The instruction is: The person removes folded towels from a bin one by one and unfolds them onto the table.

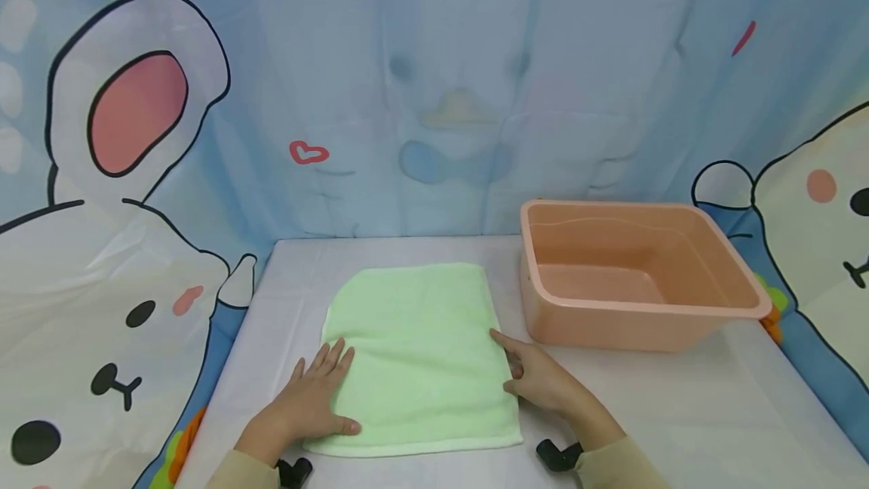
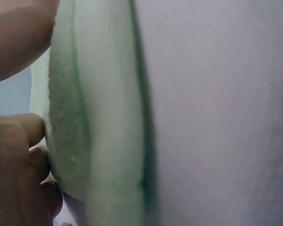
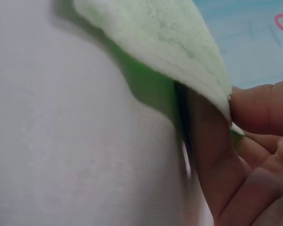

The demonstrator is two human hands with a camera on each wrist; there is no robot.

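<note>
White tabletop [image 1: 720,417], green cloth [image 1: 417,368] laid nearer L edge
Touched by spread L hand [image 1: 307,402], pinched w/ R hand [image 1: 545,377].

The left hand [image 1: 308,400] lies palm-down, thumb [image 1: 348,425] splayed from its fingers [image 1: 330,361]; the right hand [image 1: 545,379] pinches, index finger [image 1: 508,342] extended.

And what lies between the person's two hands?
In the head view, a light green towel lies between them, with the left hand at its left edge and the right hand at its right.
</note>
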